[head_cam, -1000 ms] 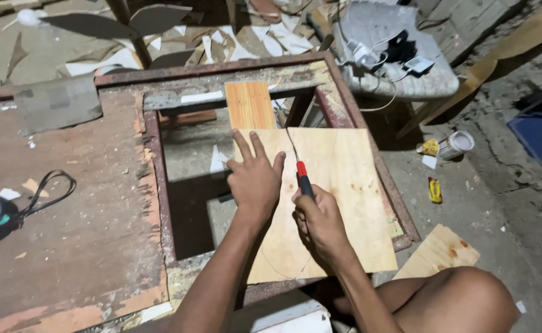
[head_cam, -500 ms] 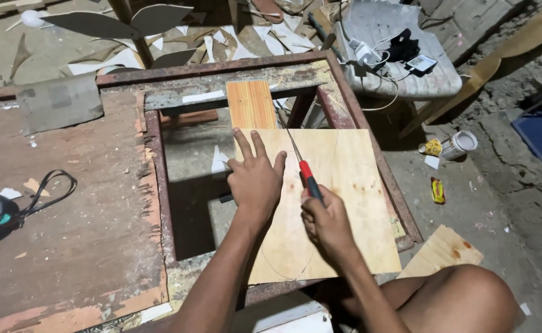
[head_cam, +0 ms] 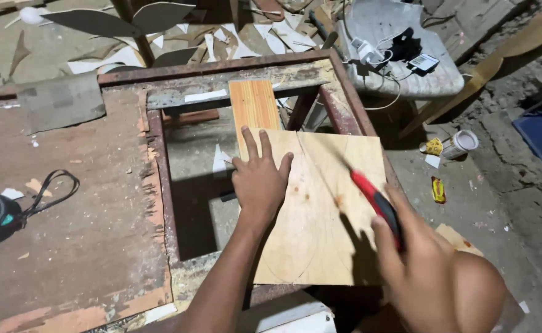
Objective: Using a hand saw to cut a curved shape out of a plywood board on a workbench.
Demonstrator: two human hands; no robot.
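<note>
Plywood sheet [head_cam: 320,216] on bench [head_cam: 86,246]: curve pencilled, no cut visible yet. Left hand [head_cam: 260,182] open, pressed flat on sheet. Right hand [head_cam: 419,259] clenched round red-handled tool [head_cam: 376,203], blade blurred.

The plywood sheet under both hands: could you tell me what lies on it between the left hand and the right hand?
In the head view, only bare plywood sheet with a thin pencilled curve lies between the left hand and the right hand, which grips a red-handled tool.
</note>
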